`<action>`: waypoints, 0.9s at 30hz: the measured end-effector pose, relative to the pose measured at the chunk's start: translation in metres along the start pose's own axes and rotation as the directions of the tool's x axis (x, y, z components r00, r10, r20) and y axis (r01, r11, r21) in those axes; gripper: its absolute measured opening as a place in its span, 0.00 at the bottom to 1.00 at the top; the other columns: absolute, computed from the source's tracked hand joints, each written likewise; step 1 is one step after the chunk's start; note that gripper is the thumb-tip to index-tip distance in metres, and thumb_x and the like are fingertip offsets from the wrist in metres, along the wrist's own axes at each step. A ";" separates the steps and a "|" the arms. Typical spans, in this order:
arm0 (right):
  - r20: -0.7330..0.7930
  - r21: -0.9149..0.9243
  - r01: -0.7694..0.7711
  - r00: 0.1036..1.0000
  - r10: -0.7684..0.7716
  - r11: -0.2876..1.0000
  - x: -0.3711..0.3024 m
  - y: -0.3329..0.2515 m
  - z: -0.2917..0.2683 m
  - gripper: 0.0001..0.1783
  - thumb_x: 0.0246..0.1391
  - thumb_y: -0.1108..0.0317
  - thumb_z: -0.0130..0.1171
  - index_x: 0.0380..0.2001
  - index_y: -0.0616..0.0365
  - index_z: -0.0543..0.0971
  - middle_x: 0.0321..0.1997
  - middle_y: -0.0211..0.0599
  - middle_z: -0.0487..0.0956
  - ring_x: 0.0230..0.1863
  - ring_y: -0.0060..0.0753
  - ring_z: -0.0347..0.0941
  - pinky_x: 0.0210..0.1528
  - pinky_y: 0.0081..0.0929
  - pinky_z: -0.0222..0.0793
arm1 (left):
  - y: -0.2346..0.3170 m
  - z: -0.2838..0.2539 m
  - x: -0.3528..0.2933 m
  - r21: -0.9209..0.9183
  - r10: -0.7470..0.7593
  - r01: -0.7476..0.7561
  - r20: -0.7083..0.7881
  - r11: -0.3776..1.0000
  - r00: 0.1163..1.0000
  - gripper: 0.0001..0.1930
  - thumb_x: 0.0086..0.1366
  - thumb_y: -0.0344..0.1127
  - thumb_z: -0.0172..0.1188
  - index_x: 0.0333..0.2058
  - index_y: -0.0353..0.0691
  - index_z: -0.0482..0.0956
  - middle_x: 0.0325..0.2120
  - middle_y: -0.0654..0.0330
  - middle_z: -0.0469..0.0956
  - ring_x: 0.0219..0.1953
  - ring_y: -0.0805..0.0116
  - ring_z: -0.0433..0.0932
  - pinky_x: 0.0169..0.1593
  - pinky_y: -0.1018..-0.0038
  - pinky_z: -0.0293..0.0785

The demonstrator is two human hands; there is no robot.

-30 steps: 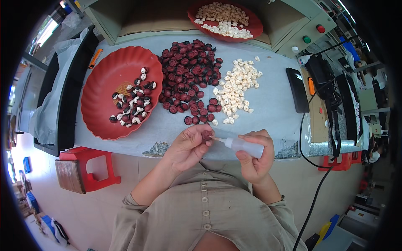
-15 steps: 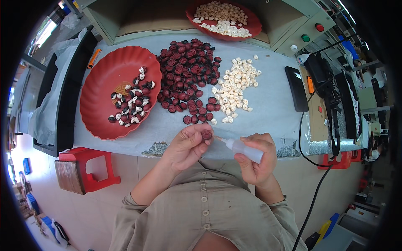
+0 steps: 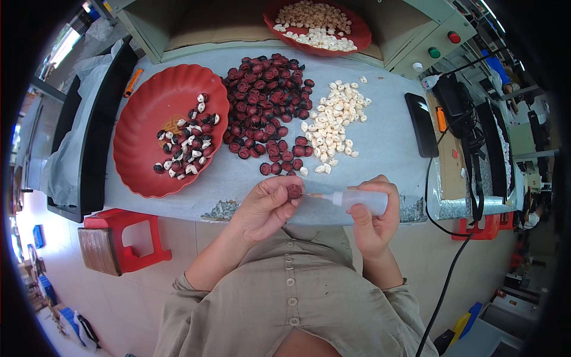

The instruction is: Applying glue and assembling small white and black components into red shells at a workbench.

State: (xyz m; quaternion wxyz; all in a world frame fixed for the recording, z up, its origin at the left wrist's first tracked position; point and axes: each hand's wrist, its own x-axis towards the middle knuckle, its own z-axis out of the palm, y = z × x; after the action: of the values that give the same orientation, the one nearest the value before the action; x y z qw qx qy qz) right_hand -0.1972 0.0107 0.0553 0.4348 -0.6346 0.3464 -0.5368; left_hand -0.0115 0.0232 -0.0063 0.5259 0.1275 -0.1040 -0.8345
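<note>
My left hand (image 3: 262,208) pinches a small, round, dark red carved piece (image 3: 294,191) between thumb and fingers, just off the table's front edge. My right hand (image 3: 379,226) is wrapped round a translucent white squeeze bottle (image 3: 367,202), held nearly level. Its thin needle tip points left at the piece; whether the two touch I cannot tell. Beyond my hands lies a heap of similar dark red and black pieces (image 3: 262,95). To its right spreads a pile of small cream-white pieces (image 3: 336,119).
A scalloped red plate (image 3: 137,137) at left holds red pieces joined with white ones. Another red plate (image 3: 363,41) of pale pieces sits inside the green metal housing (image 3: 410,50). A black phone (image 3: 421,126) and cables lie right; an orange cutter (image 3: 133,83) lies far left.
My right hand has shifted right and slightly up, bringing the bottle closer to level and its body farther from the piece. My left hand has stayed almost still, holding the same dark red piece.
</note>
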 end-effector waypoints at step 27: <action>0.216 -0.117 0.071 0.975 -0.044 0.991 0.023 -0.005 -0.006 0.13 0.41 0.74 0.56 0.31 0.64 0.67 0.25 0.36 0.67 0.23 0.23 0.62 0.23 0.16 0.57 | -0.001 -0.004 -0.002 0.041 -0.043 0.045 -0.045 0.998 0.998 0.16 0.48 0.33 0.59 0.37 0.33 0.72 0.32 0.56 0.72 0.32 0.71 0.71 0.36 0.85 0.70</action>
State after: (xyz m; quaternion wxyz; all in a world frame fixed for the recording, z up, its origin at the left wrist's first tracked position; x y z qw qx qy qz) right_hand -0.1988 -0.0093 0.0695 0.4134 -0.7240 0.3119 -0.4557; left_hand -0.0100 0.0250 -0.0101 0.5070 0.1593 -0.1068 -0.8404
